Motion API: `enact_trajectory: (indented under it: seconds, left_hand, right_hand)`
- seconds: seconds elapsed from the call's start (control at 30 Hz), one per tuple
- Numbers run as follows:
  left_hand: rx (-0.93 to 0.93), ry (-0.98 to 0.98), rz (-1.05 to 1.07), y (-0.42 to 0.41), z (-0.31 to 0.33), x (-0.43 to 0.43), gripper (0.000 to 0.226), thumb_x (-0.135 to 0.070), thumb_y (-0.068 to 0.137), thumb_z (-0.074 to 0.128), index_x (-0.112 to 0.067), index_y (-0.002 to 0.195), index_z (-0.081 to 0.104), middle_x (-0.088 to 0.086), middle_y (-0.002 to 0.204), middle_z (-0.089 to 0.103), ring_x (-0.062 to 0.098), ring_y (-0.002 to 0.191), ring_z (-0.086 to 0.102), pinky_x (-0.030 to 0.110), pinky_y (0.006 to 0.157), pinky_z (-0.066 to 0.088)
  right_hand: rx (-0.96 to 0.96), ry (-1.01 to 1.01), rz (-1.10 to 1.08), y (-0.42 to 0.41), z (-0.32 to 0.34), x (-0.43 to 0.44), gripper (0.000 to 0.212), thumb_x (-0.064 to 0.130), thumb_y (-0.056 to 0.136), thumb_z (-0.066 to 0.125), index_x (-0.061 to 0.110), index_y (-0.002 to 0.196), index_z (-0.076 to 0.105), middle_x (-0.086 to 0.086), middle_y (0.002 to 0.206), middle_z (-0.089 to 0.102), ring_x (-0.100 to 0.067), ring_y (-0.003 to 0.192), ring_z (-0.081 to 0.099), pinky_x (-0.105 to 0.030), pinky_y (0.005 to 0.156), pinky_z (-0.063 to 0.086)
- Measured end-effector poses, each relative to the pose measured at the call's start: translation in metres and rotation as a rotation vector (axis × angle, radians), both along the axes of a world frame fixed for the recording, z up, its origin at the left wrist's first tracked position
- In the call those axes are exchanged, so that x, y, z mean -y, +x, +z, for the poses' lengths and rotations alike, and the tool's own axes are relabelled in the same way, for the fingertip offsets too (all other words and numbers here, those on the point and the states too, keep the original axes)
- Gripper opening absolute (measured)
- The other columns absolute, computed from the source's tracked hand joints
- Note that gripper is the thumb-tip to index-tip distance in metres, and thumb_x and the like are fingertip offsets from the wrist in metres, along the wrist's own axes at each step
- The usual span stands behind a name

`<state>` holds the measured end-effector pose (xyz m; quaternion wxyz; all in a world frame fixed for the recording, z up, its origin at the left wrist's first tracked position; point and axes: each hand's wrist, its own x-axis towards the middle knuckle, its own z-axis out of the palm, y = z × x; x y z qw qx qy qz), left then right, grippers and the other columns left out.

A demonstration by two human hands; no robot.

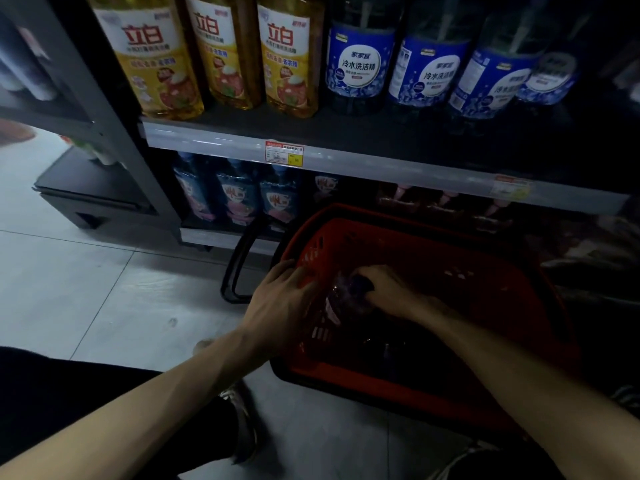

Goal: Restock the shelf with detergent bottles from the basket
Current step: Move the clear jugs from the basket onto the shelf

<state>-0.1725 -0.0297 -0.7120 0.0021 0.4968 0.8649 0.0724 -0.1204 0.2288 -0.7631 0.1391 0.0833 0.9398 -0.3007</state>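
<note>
1. A red plastic shopping basket [415, 242] with a black loop handle [239, 271] stands on the pale grey tiled floor [86, 271], lower centre-right of the frame, just in front of the dark metal shelf [346, 161].
2. A dark, translucent detergent bottle [337, 297] lies inside the basket near its left wall, still below the rim.
3. The right hand [389, 289] is in the basket with its fingers curled round the bottle's dark cap end.
4. The left hand [282, 294] reaches over the basket's left rim, its fingers fairly straight and spread and their tips against the bottle's side. Whether they press it is unclear in the dim light.
5. In the upper left, three yellow detergent bottles [156, 57] stand upright on the shelf.
6. To their right stand dark bottles with blue labels [360, 60].
7. A red-and-white price tag [284, 152] sits on the shelf's front strip.
8. Blue bottles [239, 195] line the lower tier, left of the basket.
</note>
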Motion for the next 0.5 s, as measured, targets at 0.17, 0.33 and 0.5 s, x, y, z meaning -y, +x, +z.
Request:
enact_trajectory:
  seconds: [0.17, 0.33, 0.5]
  left_hand:
    - [-0.052, 0.008, 0.001, 0.001, 0.001, -0.002, 0.049, -0.044, 0.087, 0.044, -0.020, 0.115, 0.075, 0.009, 0.111, 0.074, 0.032, 0.102, 0.072, 0.047, 0.108, 0.047]
    - [-0.046, 0.044, -0.002, -0.001, -0.004, -0.003, 0.054, -0.044, 0.084, 0.047, -0.019, 0.125, 0.069, 0.010, 0.116, 0.072, 0.033, 0.102, 0.071, 0.049, 0.107, 0.047]
    - [-0.052, 0.046, -0.007, -0.001, -0.005, -0.009, 0.063, -0.050, 0.079, 0.067, -0.017, 0.132, 0.067, 0.014, 0.128, 0.068, 0.034, 0.116, 0.068, 0.053, 0.113, 0.042]
  right_hand:
    - [-0.088, -0.060, -0.103, -0.002, -0.001, 0.005, 0.022, 0.002, 0.081, 0.067, 0.014, 0.098, 0.073, 0.006, 0.088, 0.071, 0.004, 0.072, 0.061, -0.018, 0.062, 0.047]
    - [-0.213, -0.048, -0.161, -0.003, 0.022, 0.007, 0.021, 0.013, 0.079, 0.076, 0.020, 0.099, 0.075, 0.009, 0.088, 0.070, -0.004, 0.077, 0.062, -0.018, 0.067, 0.045]
    - [-0.340, 0.010, -0.156, -0.005, 0.069, 0.004, 0.023, 0.016, 0.077, 0.078, 0.024, 0.099, 0.076, 0.006, 0.092, 0.074, -0.009, 0.083, 0.067, -0.030, 0.076, 0.054]
